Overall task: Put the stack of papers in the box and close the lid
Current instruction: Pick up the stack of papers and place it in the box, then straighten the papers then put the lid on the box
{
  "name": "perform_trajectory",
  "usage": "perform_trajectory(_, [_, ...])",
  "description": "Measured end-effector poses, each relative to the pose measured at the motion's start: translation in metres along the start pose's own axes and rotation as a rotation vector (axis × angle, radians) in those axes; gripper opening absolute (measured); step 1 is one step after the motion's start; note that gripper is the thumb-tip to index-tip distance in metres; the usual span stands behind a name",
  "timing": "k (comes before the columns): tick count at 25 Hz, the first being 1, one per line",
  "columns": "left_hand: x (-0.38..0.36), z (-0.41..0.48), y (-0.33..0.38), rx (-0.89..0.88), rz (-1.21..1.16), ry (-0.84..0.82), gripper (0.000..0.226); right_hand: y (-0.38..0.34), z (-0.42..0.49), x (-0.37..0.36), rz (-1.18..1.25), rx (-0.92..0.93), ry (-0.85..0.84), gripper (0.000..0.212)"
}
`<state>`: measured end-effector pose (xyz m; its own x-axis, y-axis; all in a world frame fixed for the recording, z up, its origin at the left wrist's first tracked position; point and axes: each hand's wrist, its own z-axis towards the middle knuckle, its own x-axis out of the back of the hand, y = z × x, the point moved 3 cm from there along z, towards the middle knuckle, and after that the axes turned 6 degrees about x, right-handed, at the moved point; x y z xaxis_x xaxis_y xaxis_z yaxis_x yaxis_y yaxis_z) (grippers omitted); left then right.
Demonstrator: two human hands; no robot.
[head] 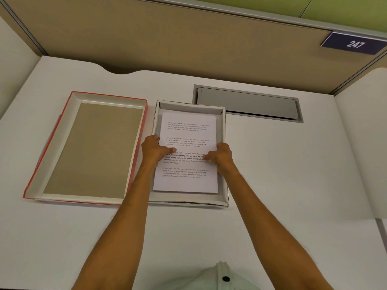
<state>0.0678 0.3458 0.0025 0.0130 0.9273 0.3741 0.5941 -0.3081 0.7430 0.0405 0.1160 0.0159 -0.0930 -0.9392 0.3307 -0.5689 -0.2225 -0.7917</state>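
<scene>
A white stack of printed papers lies inside the shallow white box in the middle of the desk. My left hand grips the stack's left edge, thumb on top of the page. My right hand grips the right edge the same way. The lid, red outside with a brown inner face, lies upside down on the desk just left of the box, touching it.
A grey metal cable hatch is set into the white desk behind and right of the box. Beige partition walls enclose the desk; a blue sign reading 247 hangs at upper right.
</scene>
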Motion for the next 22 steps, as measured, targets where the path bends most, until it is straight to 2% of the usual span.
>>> perform_trajectory(2, [-0.001, -0.003, 0.002, -0.014, 0.072, -0.009, 0.054, 0.001, -0.001, -0.001, -0.042, 0.033, -0.007, 0.052])
perform_trajectory(5, [0.004, -0.018, 0.009, -0.066, 0.322, 0.002, 0.061, -0.002, -0.001, 0.001, -0.181, 0.096, -0.018, 0.033])
perform_trajectory(7, [0.012, -0.038, 0.017, -0.138, 0.359, 0.048, 0.064, -0.010, 0.000, 0.003, -0.291, 0.157, 0.023, 0.023])
perform_trajectory(8, [0.014, -0.049, 0.017, -0.118, 0.251, 0.014, 0.068, -0.018, 0.002, 0.003, -0.344, 0.201, 0.067, 0.020])
perform_trajectory(9, [0.015, -0.060, 0.015, -0.026, 0.035, -0.085, 0.070, -0.029, 0.007, 0.001, -0.386, 0.267, 0.112, 0.022])
perform_trajectory(11, [0.001, -0.090, 0.003, 0.359, -0.521, -0.450, 0.061, -0.057, 0.021, -0.009, -0.464, 0.446, 0.113, 0.033])
perform_trajectory(12, [-0.008, -0.108, -0.005, 0.561, -0.721, -0.584, 0.052, -0.071, 0.030, -0.016, -0.525, 0.525, 0.057, 0.038])
perform_trajectory(13, [-0.016, -0.122, -0.015, 0.699, -0.845, -0.646, 0.045, -0.084, 0.040, -0.024, -0.599, 0.589, -0.019, 0.042])
perform_trajectory(15, [-0.027, -0.139, -0.032, 0.811, -1.007, -0.658, 0.044, -0.103, 0.063, -0.037, -0.736, 0.662, -0.169, 0.049])
perform_trajectory(18, [-0.032, -0.140, -0.041, 0.810, -1.172, -0.583, 0.049, -0.115, 0.093, -0.047, -0.849, 0.670, -0.292, 0.055])
perform_trajectory(22, [-0.038, -0.126, -0.043, 0.795, -1.169, -0.540, 0.046, -0.127, 0.115, -0.055, -0.875, 0.683, -0.347, 0.050])
